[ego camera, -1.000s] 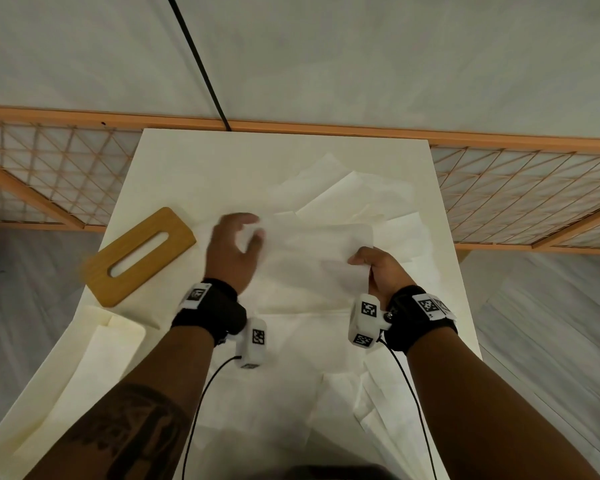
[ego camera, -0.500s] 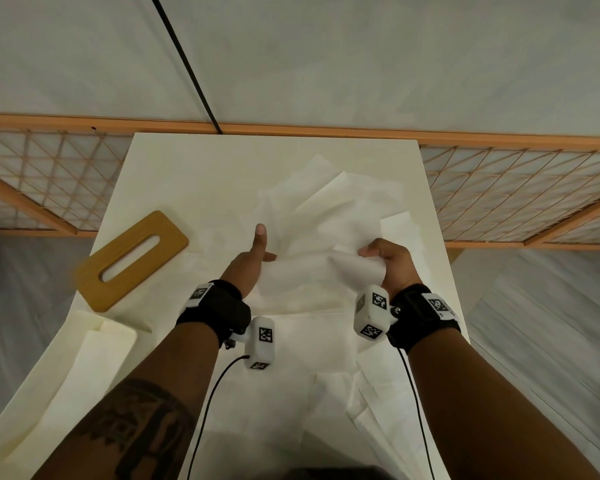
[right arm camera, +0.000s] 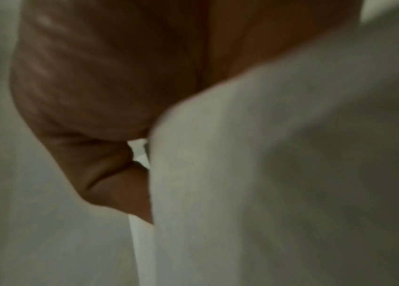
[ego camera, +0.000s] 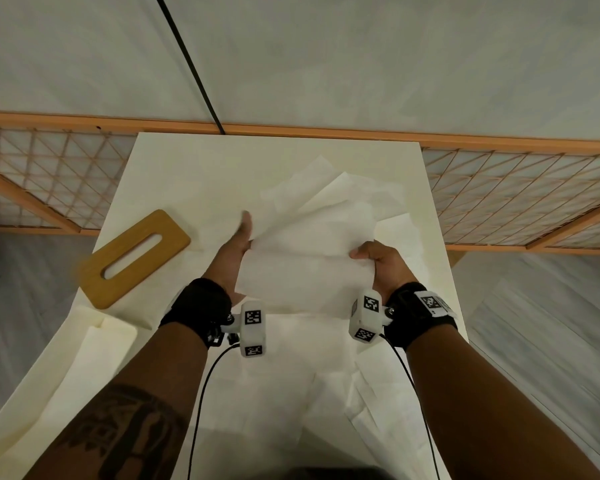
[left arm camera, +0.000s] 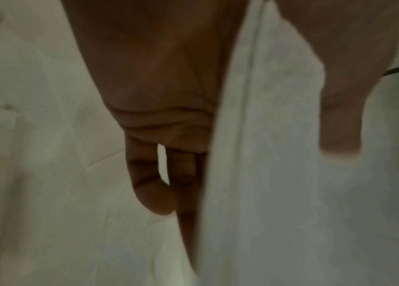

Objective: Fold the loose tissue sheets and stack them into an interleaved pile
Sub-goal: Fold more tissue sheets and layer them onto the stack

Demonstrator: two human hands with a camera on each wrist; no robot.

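Note:
A white tissue sheet (ego camera: 305, 271) hangs in the air between my two hands above the table. My left hand (ego camera: 238, 249) holds its left edge, thumb pointing up. In the left wrist view the sheet (left arm camera: 254, 183) runs between the thumb and the straight fingers (left arm camera: 149, 183). My right hand (ego camera: 369, 256) grips the right edge with curled fingers (right arm camera: 110, 174), and the sheet (right arm camera: 266, 174) bunches in that grip. More loose sheets (ego camera: 347, 199) lie spread on the table behind the held one. Others (ego camera: 326, 393) lie below my wrists.
A wooden tissue-box lid (ego camera: 134, 254) with a slot lies at the left of the white table (ego camera: 174, 174). A white box (ego camera: 94, 344) sits at the near left. A wooden lattice screen (ego camera: 516, 199) stands on both sides, and a black cable (ego camera: 187, 64) crosses the floor.
My left hand turned from lying flat on the sheet to thumb up and took its left edge. Both hands lifted the sheet and drew it toward me.

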